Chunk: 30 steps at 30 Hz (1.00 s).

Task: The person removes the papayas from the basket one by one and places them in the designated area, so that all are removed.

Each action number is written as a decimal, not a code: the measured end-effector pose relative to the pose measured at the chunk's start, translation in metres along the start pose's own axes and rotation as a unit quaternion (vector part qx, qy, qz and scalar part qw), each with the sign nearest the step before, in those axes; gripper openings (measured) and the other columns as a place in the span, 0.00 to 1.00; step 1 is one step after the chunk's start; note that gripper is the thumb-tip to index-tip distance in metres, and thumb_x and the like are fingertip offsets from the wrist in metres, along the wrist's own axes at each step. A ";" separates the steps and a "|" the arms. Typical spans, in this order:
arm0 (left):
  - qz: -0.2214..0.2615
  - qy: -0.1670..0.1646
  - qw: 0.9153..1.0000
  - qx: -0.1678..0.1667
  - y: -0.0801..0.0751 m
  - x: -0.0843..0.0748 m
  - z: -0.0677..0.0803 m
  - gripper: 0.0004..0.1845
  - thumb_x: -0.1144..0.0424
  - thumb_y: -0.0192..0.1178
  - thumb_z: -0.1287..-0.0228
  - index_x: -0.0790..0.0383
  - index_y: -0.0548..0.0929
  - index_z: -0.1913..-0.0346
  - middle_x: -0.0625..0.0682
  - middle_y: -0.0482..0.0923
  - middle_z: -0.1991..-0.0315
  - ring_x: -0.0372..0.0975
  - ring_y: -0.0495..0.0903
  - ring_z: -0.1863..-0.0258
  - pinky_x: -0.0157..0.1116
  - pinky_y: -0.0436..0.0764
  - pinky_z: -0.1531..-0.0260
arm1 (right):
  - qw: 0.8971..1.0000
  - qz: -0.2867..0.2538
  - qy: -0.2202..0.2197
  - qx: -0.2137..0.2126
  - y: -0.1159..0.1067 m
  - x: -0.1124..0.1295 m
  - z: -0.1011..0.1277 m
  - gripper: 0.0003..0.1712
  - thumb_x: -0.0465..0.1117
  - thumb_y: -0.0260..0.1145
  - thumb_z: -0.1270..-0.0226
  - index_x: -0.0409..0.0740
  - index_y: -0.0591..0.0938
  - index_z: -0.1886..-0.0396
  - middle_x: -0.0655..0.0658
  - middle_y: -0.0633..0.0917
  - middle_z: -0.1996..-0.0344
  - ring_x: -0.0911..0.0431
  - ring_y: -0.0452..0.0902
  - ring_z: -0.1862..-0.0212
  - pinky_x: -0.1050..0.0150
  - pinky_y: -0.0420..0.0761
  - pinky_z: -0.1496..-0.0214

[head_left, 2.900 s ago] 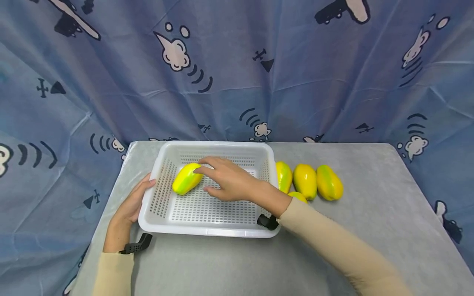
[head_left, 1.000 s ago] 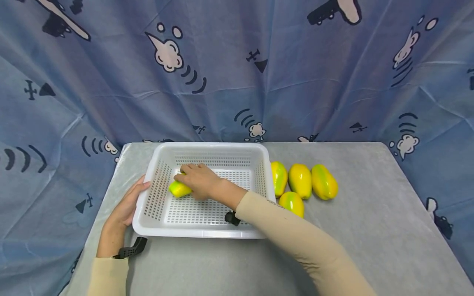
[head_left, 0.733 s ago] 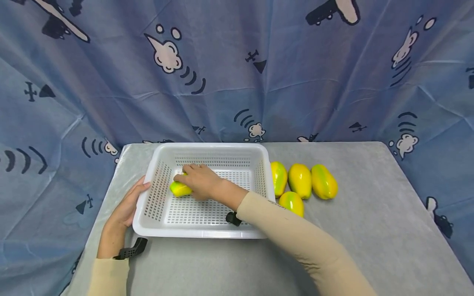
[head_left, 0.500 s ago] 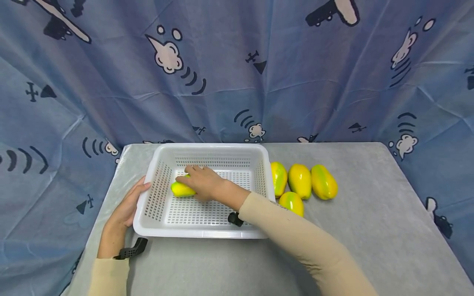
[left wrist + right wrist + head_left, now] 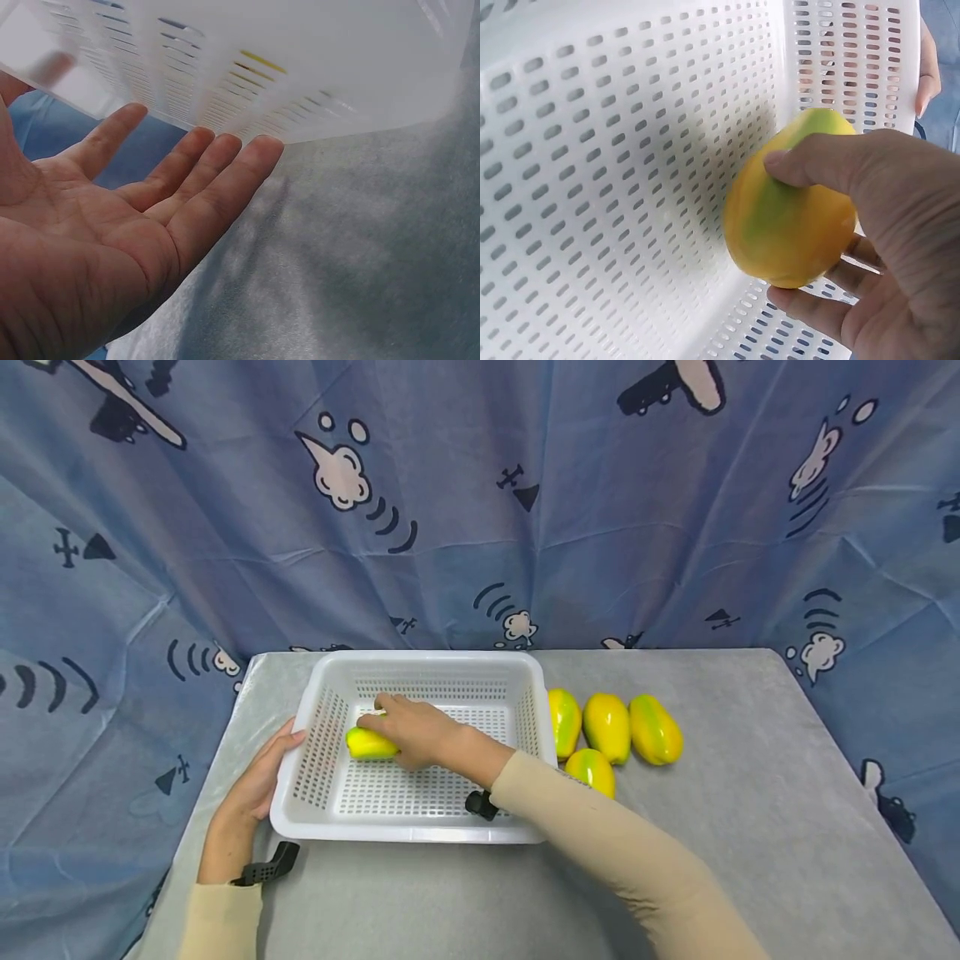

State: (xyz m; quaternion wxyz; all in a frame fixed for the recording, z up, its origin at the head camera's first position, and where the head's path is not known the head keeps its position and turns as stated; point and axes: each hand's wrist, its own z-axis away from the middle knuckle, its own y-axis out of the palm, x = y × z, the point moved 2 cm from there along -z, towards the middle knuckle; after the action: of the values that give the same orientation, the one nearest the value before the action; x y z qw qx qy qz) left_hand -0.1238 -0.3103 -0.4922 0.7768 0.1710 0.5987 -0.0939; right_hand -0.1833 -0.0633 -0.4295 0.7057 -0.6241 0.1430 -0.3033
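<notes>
Both arms wear long beige sleeves point(image 5: 600, 843) reaching the wrists. A black wrist-camera mount point(image 5: 266, 867) sits at each wrist; both hands are bare.

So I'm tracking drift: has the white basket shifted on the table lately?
No. The white basket keeps its spot beside the mangoes on the table.

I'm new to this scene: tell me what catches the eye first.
A right hand grips a yellow-green mango inside a white basket on the grey table. Four more mangoes lie just right of the basket, and the left hand rests against its left wall.
</notes>
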 end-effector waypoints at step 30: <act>0.002 0.001 1.000 -0.001 -0.001 0.001 0.000 0.37 0.48 0.36 0.13 0.53 0.34 0.13 0.66 0.59 0.24 0.42 0.78 0.37 0.46 0.82 0.45 | 0.997 -0.059 -0.001 -0.056 -0.026 -0.018 0.054 0.40 0.42 0.74 0.32 0.58 0.71 0.22 0.46 0.79 0.38 0.55 0.76 0.48 0.59 0.82 0.44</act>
State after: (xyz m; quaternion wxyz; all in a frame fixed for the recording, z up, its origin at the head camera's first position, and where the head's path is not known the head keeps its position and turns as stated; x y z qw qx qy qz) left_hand -0.1241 -0.3106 -0.4936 0.7763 0.1714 0.5996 -0.0915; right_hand -0.1723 -0.0109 -0.3974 0.6508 -0.6701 0.1223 -0.3353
